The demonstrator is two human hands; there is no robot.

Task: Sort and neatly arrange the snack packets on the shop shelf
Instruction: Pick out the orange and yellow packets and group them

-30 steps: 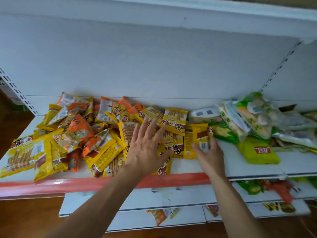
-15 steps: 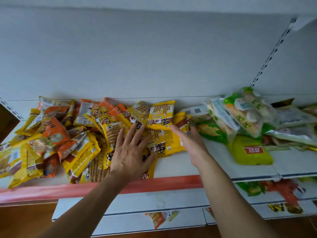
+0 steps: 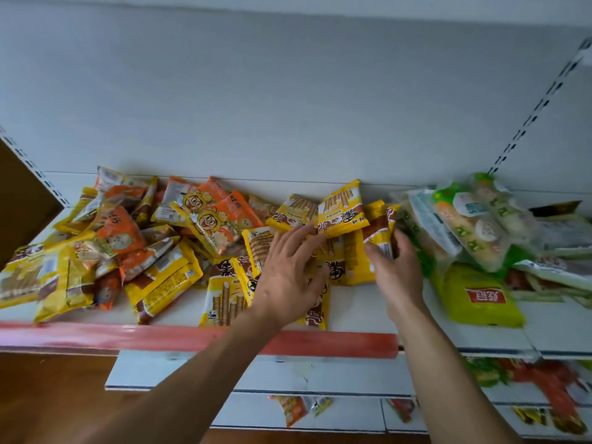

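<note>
A jumbled heap of yellow wafer-stick packets [image 3: 341, 213] and orange snack packets [image 3: 118, 233] covers the left and middle of the white shelf [image 3: 358, 309]. My left hand [image 3: 288, 274] lies flat with spread fingers on yellow packets in the middle of the heap. My right hand [image 3: 395, 270] holds an upright yellow and brown packet [image 3: 379, 229] at the heap's right edge, thumb on its left side and fingers behind it.
Clear and green bags of round snacks [image 3: 471, 225] and a lime-green packet [image 3: 477, 296] lie to the right. A red price strip [image 3: 128, 336] runs along the shelf front. Lower shelves [image 3: 320, 376] carry more packets. A slotted upright [image 3: 538, 110] stands at the right.
My left hand slid further back onto the yellow packets. My right hand, flat half a second ago, now grips a yellow packet standing on edge. The view tilted upward.
</note>
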